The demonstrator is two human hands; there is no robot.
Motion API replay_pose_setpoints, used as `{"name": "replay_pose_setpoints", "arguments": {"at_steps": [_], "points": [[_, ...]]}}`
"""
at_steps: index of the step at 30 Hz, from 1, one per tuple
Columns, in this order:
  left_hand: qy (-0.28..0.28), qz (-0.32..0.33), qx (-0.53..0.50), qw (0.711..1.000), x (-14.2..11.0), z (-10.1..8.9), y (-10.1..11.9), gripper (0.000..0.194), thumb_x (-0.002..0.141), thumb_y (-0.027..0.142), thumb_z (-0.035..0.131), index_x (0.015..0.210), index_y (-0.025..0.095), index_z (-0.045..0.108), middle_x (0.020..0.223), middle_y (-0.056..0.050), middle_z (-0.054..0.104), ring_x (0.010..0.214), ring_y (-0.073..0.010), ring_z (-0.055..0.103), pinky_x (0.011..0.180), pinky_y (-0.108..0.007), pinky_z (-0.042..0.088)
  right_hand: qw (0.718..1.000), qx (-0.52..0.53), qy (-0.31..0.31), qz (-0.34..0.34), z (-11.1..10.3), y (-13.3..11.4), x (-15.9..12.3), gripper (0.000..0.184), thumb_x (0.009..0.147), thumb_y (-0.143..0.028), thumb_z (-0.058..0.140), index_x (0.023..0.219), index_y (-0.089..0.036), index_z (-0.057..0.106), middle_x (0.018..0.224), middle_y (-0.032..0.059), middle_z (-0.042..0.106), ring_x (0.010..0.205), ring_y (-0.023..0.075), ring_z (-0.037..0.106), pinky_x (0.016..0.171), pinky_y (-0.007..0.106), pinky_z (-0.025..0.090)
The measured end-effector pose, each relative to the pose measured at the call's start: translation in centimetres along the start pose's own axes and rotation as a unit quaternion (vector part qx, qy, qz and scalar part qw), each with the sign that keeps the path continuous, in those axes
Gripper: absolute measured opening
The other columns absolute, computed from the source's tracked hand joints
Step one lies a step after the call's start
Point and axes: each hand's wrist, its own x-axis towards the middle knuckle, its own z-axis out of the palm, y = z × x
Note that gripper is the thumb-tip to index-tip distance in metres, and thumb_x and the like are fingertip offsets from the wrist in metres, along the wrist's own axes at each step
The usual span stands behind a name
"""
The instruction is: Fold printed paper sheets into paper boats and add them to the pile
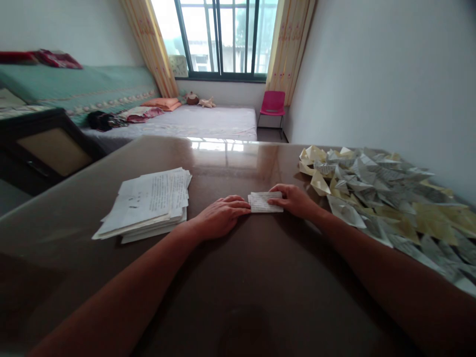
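A small folded sheet of printed paper (260,203) lies on the brown tabletop (230,277) between my hands. My right hand (292,200) grips its right end, thumb on top and fingers at the far edge. From the other side, my left hand (224,214) rests on the table, fingers stretched out and tips touching the paper's left edge. Left of that hand is a stack of loose printed sheets (137,203), its edges uneven. A large heap of folded paper pieces (364,173), white and yellowish, some boat-like, spreads along the table's right side.
The glossy table reflects the window (219,37). Past its far edge is a bed (219,119) with pillows and clothes. A pink chair (273,104) stands by the right wall, and a dark cabinet (48,148) is at the left.
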Motion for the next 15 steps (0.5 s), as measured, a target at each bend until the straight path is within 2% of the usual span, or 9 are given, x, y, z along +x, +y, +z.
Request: {"name": "replay_pose_setpoints", "arguments": {"at_steps": [6,15], "points": [[-0.015,-0.014,0.003,1.0,-0.2,-0.5,0.0,0.042,0.087,0.012,0.044,0.123,0.025,0.06,0.128,-0.002,0.06,0.123,-0.0191,0.047,0.108,-0.036,0.037,0.994,-0.082,0.066,-0.007,1.0,-0.3,0.0,0.034,0.078,-0.039,0.064,0.105,-0.02,0.066,0.071,0.0003,0.062,0.065,0.0155,0.056,0.062,0.025,0.038],[-0.019,-0.021,0.013,1.0,-0.2,-0.3,0.0,0.039,0.089,0.016,0.043,0.123,0.027,0.059,0.128,-0.001,0.059,0.12,-0.0186,0.049,0.106,-0.035,0.037,0.994,-0.085,0.061,-0.003,1.3,-0.1,0.3,0.04,0.074,-0.041,0.067,0.108,-0.02,0.064,0.064,-0.0024,0.057,0.06,0.0145,0.053,0.059,0.024,0.038]]}}
